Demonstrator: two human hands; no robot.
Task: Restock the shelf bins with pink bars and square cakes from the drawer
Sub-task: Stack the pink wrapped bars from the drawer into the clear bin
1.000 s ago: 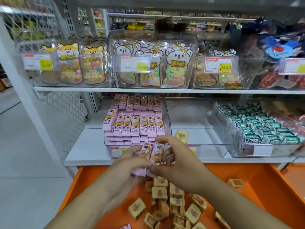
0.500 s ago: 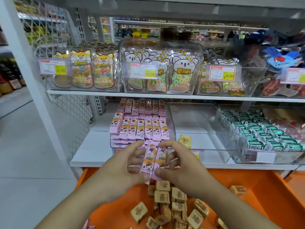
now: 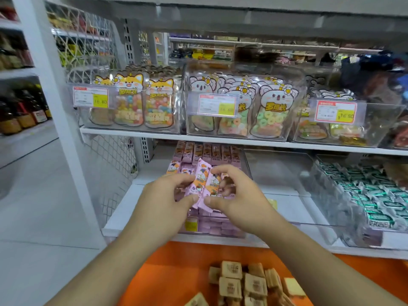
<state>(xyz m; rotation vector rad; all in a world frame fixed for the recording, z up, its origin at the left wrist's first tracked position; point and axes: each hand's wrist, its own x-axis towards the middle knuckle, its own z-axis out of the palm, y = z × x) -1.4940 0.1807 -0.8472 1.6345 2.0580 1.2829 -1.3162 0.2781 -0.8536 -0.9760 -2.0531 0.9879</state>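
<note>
Both hands up at the clear bin, left hand and right hand together pinching two pink bars over its stacked rows

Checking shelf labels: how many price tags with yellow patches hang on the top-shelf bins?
3: the left tag on the fox-bag bin, the middle tag on the koala-bag bin, the right tag on the next bin. More may sit beyond the right edge.
</note>
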